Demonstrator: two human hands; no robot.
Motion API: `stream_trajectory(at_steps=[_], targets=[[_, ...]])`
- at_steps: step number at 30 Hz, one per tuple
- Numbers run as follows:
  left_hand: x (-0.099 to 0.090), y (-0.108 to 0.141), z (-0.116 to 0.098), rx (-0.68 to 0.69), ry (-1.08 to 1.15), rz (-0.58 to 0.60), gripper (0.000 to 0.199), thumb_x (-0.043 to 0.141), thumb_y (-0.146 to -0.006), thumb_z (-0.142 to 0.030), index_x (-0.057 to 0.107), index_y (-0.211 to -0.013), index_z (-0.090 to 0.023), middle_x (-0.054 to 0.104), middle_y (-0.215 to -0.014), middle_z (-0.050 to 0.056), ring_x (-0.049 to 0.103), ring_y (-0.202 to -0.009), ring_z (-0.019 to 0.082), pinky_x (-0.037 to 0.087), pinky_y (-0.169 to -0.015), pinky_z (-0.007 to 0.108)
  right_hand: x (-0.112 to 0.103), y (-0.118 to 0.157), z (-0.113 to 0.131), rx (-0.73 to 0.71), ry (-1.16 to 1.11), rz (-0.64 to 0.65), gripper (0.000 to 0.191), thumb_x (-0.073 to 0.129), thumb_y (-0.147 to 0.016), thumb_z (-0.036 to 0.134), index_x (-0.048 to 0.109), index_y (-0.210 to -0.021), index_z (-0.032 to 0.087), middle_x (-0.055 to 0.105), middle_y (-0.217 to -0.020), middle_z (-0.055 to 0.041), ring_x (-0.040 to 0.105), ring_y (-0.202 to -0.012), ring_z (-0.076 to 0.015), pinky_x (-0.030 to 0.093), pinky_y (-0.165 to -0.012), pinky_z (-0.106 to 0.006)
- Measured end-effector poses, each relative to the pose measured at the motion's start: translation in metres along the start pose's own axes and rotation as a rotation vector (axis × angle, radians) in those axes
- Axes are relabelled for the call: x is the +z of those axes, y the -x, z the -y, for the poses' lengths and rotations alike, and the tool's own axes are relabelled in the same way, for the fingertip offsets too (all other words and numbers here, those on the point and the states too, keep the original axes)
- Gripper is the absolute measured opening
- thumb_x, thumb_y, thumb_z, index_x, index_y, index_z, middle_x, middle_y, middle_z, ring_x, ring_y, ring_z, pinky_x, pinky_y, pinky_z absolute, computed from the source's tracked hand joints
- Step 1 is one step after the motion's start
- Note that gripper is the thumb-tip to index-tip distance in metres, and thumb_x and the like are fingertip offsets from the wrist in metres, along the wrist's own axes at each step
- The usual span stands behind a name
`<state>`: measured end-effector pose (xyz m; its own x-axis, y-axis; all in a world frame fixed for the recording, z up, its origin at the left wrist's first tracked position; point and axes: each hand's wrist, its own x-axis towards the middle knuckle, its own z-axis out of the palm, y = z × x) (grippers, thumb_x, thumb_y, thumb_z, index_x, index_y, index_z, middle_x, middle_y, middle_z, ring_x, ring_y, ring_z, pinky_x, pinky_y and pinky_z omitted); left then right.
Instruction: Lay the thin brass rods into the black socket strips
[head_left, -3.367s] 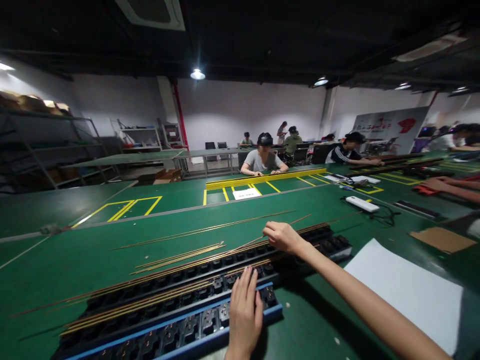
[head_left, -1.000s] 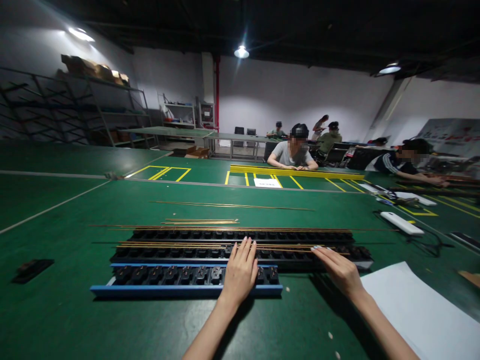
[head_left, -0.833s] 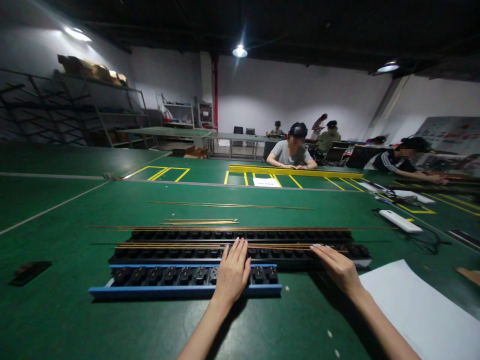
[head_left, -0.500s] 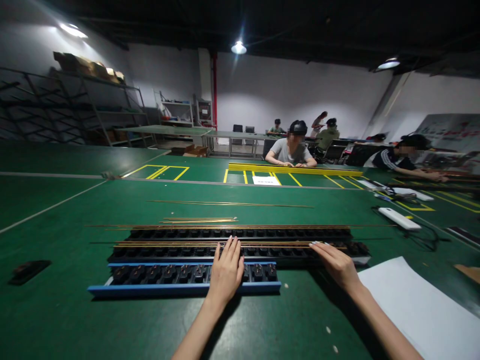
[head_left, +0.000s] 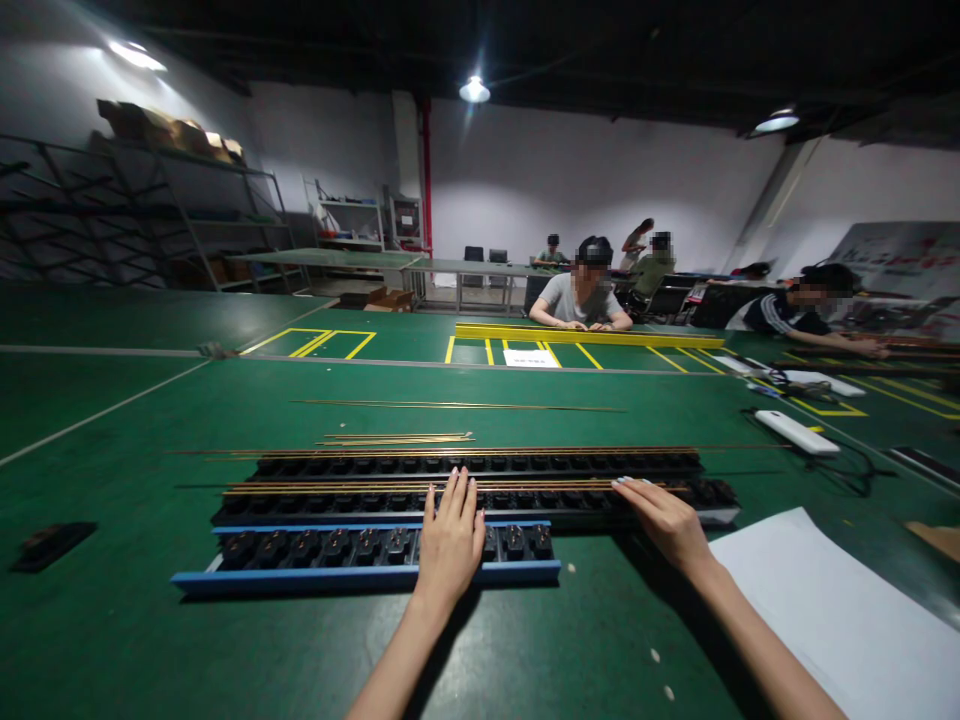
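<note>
My left hand [head_left: 451,535] lies palm down across a blue channel rail [head_left: 300,579] holding a row of black socket modules [head_left: 305,547]. Its outstretched fingers reach onto thin brass rods [head_left: 315,488] along a long black rail [head_left: 592,503] just behind. Toward that rail's right end, my right hand [head_left: 666,522] has its fingers pressed together, their tips pinched at the same rods. Exactly how many rods sit in the pinch is hidden. A second black rail [head_left: 525,463] with more rods over it runs parallel farther back.
Loose brass rods [head_left: 397,440] lie beyond the rails. White paper [head_left: 840,590] is at right, near a white power strip [head_left: 796,432] with cables. A dark piece [head_left: 54,546] sits far left. Across the table, a person [head_left: 581,295] works behind a yellow rail [head_left: 592,337].
My right hand's fingertips have shifted very slightly left along the rods. The left hand stays where it was, and the whole view has moved a little.
</note>
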<state>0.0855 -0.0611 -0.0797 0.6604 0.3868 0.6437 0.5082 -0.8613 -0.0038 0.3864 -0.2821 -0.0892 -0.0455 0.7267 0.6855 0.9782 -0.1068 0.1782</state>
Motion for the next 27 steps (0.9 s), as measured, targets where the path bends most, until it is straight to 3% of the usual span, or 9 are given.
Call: stream_trajectory(at_steps=[16,27], targets=[[-0.0024,0.0012,-0.0032,-0.054,-0.025,0.067,0.041,0.034,-0.093,-0.026,0.052,-0.128,-0.014,0.037,-0.144,0.01,0.036,-0.133,0.024,0.034,-0.106,0.046,0.0028,-0.0022,0.0007,0.006,0.027,-0.01,0.036,0.047,-0.087,0.008,0.062,-0.117,0.022,0.067,-0.11,-0.0048,0.063,-0.099,-0.0166,0.05,-0.091,-0.032],[-0.0017,0.001,-0.0068,0.002,-0.042,0.048,0.048,0.033,-0.093,-0.023,0.036,-0.139,-0.011,0.035,-0.146,0.009,0.031,-0.136,0.024,0.032,-0.108,0.047,0.0046,-0.0014,0.0026,0.015,-0.013,0.027,0.039,0.042,-0.087,0.006,0.063,-0.117,0.022,0.066,-0.111,-0.0062,0.062,-0.102,-0.0177,0.051,-0.09,-0.032]])
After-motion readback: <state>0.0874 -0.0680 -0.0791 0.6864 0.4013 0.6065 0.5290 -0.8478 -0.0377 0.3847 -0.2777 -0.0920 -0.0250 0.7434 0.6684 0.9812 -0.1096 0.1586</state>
